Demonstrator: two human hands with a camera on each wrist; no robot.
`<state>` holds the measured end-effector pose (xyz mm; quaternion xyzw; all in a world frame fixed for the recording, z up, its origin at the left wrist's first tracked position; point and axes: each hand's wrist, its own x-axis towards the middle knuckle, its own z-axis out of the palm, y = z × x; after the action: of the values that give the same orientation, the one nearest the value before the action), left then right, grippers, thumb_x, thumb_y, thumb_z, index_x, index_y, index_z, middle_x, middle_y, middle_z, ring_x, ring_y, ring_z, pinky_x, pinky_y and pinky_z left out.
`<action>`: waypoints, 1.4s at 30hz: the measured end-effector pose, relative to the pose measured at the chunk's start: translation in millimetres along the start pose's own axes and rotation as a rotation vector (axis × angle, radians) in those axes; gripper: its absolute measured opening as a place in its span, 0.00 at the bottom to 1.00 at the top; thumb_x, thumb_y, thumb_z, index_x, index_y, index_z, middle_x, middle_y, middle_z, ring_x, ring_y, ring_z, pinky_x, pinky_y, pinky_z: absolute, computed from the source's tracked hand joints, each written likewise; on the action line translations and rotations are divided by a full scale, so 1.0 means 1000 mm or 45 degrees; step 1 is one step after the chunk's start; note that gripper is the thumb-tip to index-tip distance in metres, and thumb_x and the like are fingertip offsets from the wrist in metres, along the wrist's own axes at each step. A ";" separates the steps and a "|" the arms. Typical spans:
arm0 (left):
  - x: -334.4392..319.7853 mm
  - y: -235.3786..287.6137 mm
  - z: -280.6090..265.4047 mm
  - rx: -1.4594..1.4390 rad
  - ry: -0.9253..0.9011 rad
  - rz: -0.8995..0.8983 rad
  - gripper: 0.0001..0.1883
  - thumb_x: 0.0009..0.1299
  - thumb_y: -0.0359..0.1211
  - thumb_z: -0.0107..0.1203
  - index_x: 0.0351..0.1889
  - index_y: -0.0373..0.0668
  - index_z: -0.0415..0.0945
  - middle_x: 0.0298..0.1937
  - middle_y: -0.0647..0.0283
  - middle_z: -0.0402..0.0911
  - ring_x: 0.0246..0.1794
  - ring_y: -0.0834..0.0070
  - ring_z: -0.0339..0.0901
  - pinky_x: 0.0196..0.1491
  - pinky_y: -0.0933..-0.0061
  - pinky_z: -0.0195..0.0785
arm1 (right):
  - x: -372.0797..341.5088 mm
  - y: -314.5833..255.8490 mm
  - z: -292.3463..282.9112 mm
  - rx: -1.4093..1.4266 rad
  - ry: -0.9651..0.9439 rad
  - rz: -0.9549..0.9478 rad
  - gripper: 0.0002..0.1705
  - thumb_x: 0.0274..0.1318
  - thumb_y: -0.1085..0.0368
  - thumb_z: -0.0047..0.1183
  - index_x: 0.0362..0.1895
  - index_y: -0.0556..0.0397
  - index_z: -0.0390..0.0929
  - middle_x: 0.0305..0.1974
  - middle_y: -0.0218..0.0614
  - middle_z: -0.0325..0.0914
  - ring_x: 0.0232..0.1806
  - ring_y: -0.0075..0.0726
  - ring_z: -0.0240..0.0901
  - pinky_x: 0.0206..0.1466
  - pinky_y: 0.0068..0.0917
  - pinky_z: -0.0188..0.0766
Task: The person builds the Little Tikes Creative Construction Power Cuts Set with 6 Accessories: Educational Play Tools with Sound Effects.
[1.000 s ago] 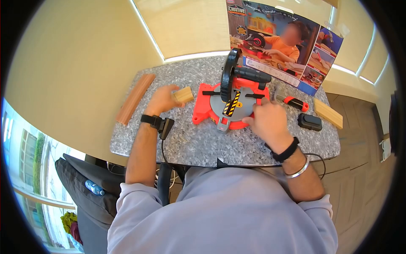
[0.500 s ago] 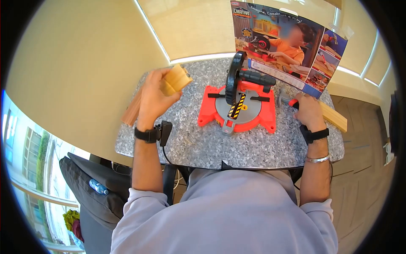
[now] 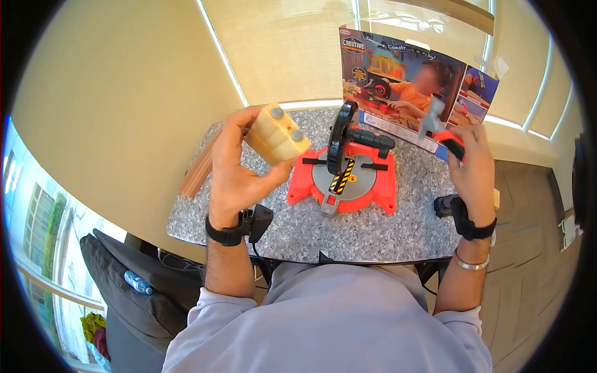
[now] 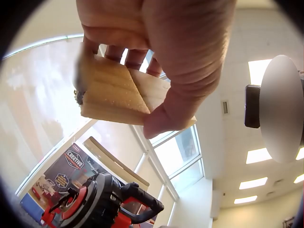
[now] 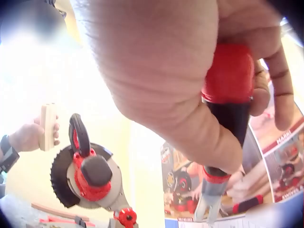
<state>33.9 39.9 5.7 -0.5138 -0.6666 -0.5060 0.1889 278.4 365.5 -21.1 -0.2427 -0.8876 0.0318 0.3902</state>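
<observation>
My left hand [image 3: 231,183] holds up a pale wooden block [image 3: 270,140], with the thumb on one side and the fingers on the other. Two grey round discs sit on the block's end, turned toward the head camera. In the left wrist view, a slanting joint line crosses the block's side [image 4: 114,92]. Raised at the right, my right hand [image 3: 476,177] grips a toy hammer [image 3: 453,144] by its red and black handle, its grey head pointing up. Between the hands stands a red toy miter saw [image 3: 301,183] with a black blade and handle.
A printed cardboard box [image 3: 398,81] stands at the back of the speckled grey table [image 3: 286,230]. On the left lies a reddish-brown plank [image 3: 200,171]. A black object [image 3: 443,206] and a pale wood piece [image 3: 496,199] are partly hidden by the right wrist.
My left hand has lifted the block off the table and tilted it. My right hand has gone from the saw to the hammer and raised it.
</observation>
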 end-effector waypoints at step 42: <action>-0.001 0.037 0.014 0.468 -0.551 0.377 0.28 0.44 0.30 0.72 0.47 0.46 0.79 0.40 0.61 0.83 0.41 0.51 0.81 0.44 0.55 0.67 | -0.025 -0.112 -0.030 0.457 0.185 -0.766 0.29 0.34 0.78 0.61 0.47 0.50 0.93 0.38 0.37 0.78 0.41 0.47 0.74 0.42 0.35 0.74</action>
<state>70.5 50.1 16.5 -0.6582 -0.6895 -0.2230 0.2040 268.7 251.5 10.1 0.1002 -0.8696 0.0536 0.4806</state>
